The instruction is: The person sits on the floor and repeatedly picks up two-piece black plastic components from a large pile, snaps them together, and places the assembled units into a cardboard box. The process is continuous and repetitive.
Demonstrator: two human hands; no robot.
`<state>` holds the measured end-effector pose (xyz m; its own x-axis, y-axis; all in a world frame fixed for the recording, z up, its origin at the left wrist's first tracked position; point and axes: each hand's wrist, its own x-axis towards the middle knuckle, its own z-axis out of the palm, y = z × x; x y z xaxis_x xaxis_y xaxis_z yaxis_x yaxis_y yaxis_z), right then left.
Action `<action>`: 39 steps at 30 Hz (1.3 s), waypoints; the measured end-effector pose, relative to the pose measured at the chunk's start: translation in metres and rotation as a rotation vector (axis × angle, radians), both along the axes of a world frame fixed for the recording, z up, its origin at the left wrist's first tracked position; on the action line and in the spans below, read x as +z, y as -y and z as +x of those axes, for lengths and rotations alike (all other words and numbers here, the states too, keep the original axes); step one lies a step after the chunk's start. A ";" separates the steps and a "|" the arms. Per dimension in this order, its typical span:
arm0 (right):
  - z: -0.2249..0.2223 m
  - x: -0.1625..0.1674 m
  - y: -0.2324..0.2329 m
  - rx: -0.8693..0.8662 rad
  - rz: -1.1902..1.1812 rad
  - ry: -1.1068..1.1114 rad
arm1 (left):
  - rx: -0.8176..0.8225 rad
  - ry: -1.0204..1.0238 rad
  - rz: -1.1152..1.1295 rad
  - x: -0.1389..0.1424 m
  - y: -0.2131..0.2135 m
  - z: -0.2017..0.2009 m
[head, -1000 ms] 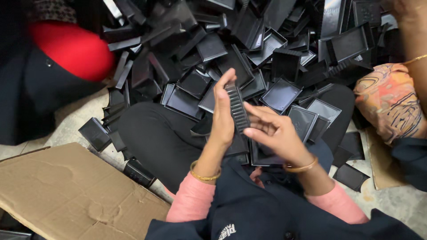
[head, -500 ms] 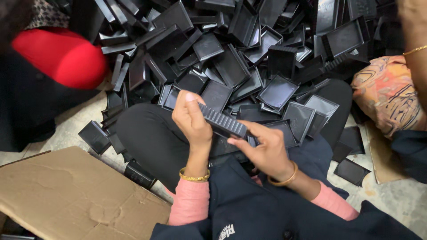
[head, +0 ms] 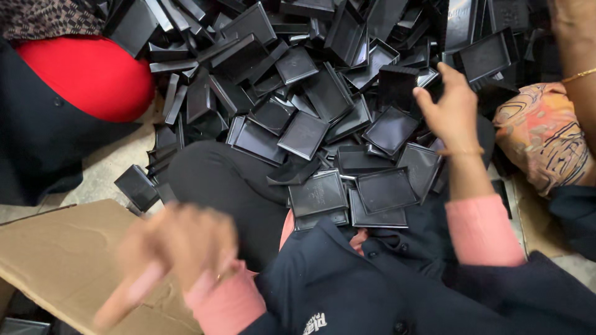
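Observation:
A big heap of black plastic trays fills the upper middle of the head view and spills onto my lap. My right hand reaches out over the heap, fingers apart, its thumb beside an upturned black tray. I see nothing gripped in it. My left hand is a motion blur low on the left, above a sheet of cardboard. Whether it holds anything is lost in the blur. Three flat trays lie on my lap near my dark jacket.
A person in red and black clothing sits at the upper left. Another person in an orange patterned garment, with a bangled arm, is at the right edge. Loose trays lie on the floor beside my leg.
Both hands held a stack of black trays in front of me. Now the stack is gone from view; my left hand has swung down left and my right hand has reached up into the heap.

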<state>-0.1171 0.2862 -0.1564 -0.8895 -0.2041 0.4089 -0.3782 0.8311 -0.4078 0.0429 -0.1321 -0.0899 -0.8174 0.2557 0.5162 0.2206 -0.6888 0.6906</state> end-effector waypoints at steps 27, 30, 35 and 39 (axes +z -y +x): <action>0.102 0.050 0.123 0.237 -0.787 0.618 | 0.567 0.481 -0.162 -0.046 -0.157 -0.047; 0.109 0.054 0.121 0.266 -0.753 0.576 | 0.512 0.506 -0.115 -0.049 -0.154 -0.046; 0.113 0.049 0.119 0.287 -0.766 0.626 | 0.641 0.576 -0.131 -0.052 -0.163 -0.044; 0.116 0.042 0.116 0.269 -0.839 0.755 | 0.760 0.491 -0.385 -0.059 -0.171 -0.044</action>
<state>-0.0014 0.1701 -0.1142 -0.9340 -0.3395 -0.1110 0.0730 0.1227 -0.9898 -0.0008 0.0388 -0.1491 -0.9353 -0.3474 0.0669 0.1404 -0.1908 0.9716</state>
